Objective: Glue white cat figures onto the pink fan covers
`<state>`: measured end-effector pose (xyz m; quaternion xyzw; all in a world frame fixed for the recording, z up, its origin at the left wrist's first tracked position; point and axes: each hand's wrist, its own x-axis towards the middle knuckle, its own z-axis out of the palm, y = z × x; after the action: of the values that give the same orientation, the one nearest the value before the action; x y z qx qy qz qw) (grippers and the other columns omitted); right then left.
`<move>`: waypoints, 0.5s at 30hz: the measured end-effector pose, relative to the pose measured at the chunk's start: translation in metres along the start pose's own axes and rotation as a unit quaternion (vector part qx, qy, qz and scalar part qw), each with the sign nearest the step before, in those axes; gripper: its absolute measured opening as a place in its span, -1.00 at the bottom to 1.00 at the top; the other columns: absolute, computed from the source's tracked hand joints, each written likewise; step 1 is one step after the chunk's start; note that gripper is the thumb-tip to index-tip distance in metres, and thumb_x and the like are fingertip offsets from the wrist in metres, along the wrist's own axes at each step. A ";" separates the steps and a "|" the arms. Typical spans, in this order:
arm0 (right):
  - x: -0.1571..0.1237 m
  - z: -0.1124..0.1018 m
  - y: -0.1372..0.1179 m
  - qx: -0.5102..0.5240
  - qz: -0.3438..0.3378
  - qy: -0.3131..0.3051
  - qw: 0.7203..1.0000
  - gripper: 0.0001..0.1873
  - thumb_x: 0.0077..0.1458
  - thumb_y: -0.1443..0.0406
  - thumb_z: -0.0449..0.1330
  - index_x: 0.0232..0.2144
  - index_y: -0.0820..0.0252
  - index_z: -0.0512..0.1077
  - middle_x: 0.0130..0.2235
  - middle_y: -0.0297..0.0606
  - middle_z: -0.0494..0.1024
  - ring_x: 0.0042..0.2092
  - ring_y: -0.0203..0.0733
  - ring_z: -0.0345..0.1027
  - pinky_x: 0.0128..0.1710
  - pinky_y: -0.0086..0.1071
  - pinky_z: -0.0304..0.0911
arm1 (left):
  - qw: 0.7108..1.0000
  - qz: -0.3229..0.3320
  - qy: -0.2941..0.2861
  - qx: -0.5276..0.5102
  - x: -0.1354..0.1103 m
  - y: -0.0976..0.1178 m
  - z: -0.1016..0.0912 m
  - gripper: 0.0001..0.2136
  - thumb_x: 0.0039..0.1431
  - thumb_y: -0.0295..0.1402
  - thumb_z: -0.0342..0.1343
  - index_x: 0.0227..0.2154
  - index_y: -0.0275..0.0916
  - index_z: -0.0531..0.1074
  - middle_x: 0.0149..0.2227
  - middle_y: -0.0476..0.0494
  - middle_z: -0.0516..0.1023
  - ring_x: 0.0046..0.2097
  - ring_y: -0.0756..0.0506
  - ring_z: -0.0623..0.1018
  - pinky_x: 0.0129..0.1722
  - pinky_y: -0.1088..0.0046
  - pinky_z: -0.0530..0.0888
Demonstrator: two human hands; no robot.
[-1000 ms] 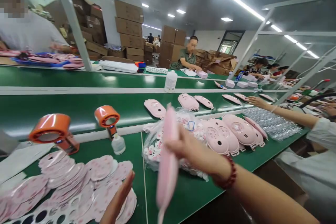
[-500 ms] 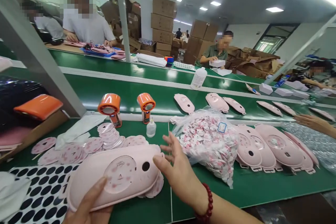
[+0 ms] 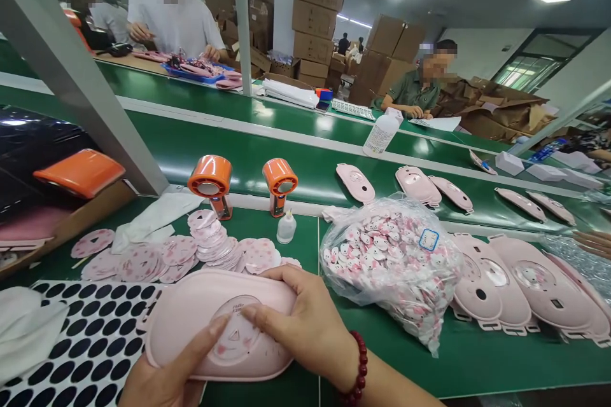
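A pink oval plastic shell [image 3: 191, 315] is held between my two hands just above the table. My left hand [image 3: 176, 356] grips its lower left side, with the thumb resting on the round patterned disc [image 3: 236, 337] set in its face. Around the right end wraps my right hand [image 3: 305, 315], its thumb pressing on the upper part of that disc. The far fingers of both hands are hidden behind the shell. Patterned round discs [image 3: 214, 245] lie in a loose pile behind it. To the left is a sheet of black round stickers [image 3: 100, 318].
A clear bag of small printed pieces [image 3: 391, 261] stands right of my hands, beside more pink shells [image 3: 539, 280]. Two orange handheld fans [image 3: 210, 178] and a small dropper bottle [image 3: 286, 227] stand behind. A white bottle [image 3: 382, 133] is on the conveyor [image 3: 305, 159]. Co-workers sit opposite.
My right hand, open and apart from most of the shell before, has closed over its right end, thumb on the disc. The shell has shifted slightly right, and the view has tilted downward.
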<state>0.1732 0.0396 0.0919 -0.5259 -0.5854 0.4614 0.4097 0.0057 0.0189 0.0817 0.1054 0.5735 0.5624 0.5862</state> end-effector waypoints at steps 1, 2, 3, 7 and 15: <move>0.001 0.000 0.001 0.000 0.003 -0.001 1.000 -0.65 0.01 0.14 0.47 -0.15 0.13 0.65 -0.13 -0.23 0.70 -0.08 0.00 0.57 -0.01 -0.21 0.43 | 1.000 -0.002 -0.001 0.003 0.002 -0.001 -0.001 -0.06 -0.49 -0.33 0.63 0.15 -0.02 0.50 -0.03 -0.06 0.72 0.14 -0.37 0.60 0.00 0.22 0.65; 0.002 0.000 0.002 0.001 0.006 -0.002 1.000 -0.66 0.01 0.15 0.47 -0.15 0.13 0.65 -0.14 -0.24 0.70 -0.08 0.00 0.57 -0.02 -0.21 0.43 | 1.000 -0.006 -0.002 0.007 0.005 -0.002 -0.002 -0.07 -0.47 -0.32 0.62 0.15 -0.01 0.50 -0.02 -0.06 0.72 0.14 -0.38 0.60 -0.01 0.21 0.65; 0.004 0.000 0.003 0.004 0.008 -0.005 1.000 -0.66 0.01 0.15 0.47 -0.15 0.13 0.66 -0.14 -0.24 0.70 -0.09 0.00 0.57 -0.03 -0.22 0.44 | 1.000 -0.011 -0.003 0.013 0.008 -0.003 -0.003 -0.08 -0.46 -0.32 0.62 0.15 0.01 0.50 0.00 -0.05 0.72 0.14 -0.38 0.59 -0.02 0.21 0.66; 0.007 0.002 0.003 0.017 0.007 -0.014 1.000 -0.68 0.04 0.17 0.43 -0.14 0.12 0.65 -0.14 -0.25 0.69 -0.09 -0.02 0.57 -0.02 -0.23 0.43 | 0.999 -0.031 -0.012 0.026 0.014 -0.004 -0.004 -0.03 -0.48 -0.36 0.62 0.18 0.04 0.47 -0.01 -0.04 0.72 0.13 -0.40 0.60 -0.11 0.22 0.69; 0.030 -0.008 0.024 -0.017 0.004 0.136 0.991 -0.32 0.03 0.03 0.43 0.14 0.13 0.41 0.14 -0.09 0.52 0.13 0.06 0.44 0.15 -0.08 0.39 | 0.999 -0.017 0.042 0.018 0.022 0.004 -0.009 -0.17 -0.49 -0.31 0.64 0.03 0.02 0.55 0.04 -0.04 0.69 0.13 -0.37 0.61 -0.19 0.30 0.71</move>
<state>0.1835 0.0705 0.0701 -0.5931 -0.5303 0.3770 0.4743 -0.0098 0.0328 0.0698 0.0829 0.6091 0.5461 0.5691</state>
